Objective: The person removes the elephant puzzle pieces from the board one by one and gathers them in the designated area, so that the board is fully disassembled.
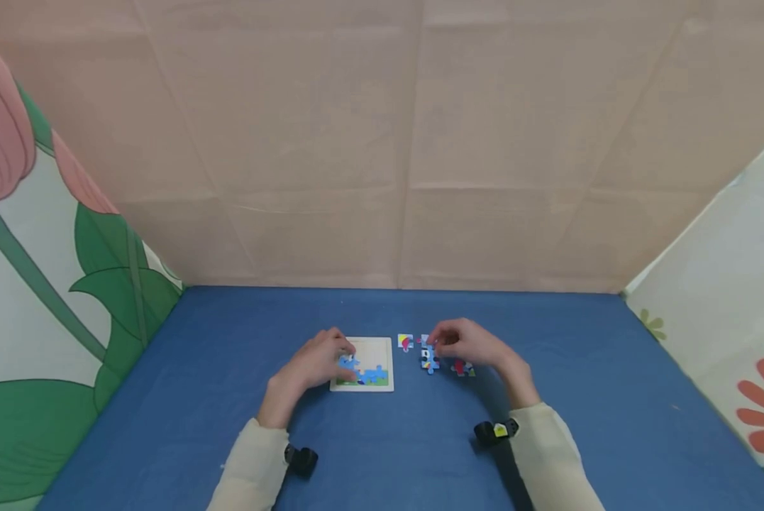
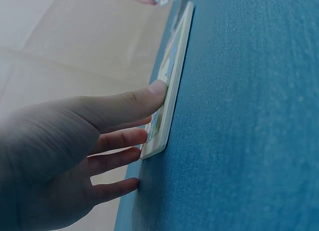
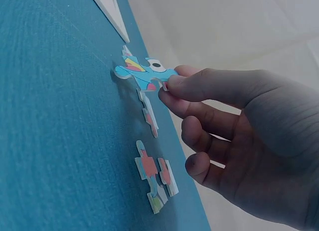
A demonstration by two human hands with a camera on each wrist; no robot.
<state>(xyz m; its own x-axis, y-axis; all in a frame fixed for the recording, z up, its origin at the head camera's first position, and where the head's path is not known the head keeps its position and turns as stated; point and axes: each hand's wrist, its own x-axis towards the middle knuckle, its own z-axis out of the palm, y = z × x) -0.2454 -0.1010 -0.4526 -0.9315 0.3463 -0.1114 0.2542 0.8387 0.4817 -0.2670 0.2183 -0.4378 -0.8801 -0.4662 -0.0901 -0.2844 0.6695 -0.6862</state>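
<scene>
A square puzzle tray (image 1: 391,365) lies on the blue table, with several blue and green pieces (image 1: 372,376) fitted along its lower part. My left hand (image 1: 320,358) rests at the tray's left side; in the left wrist view the thumb (image 2: 158,87) touches the rim and the other fingers extend, spread apart, by the near corner. To the right of the tray, my right hand (image 1: 467,342) pinches a blue puzzle piece (image 3: 142,74) with an eye printed on it between thumb and index finger. The piece is raised and tilted over the tabletop; its remaining fingers curl loosely.
Loose puzzle pieces lie by the right hand: a yellow and red one (image 1: 405,342) near the tray, one (image 3: 149,114) below the held piece, and red ones (image 1: 463,367) further right. A beige cloth wall (image 1: 407,177) stands behind the blue table (image 1: 382,440).
</scene>
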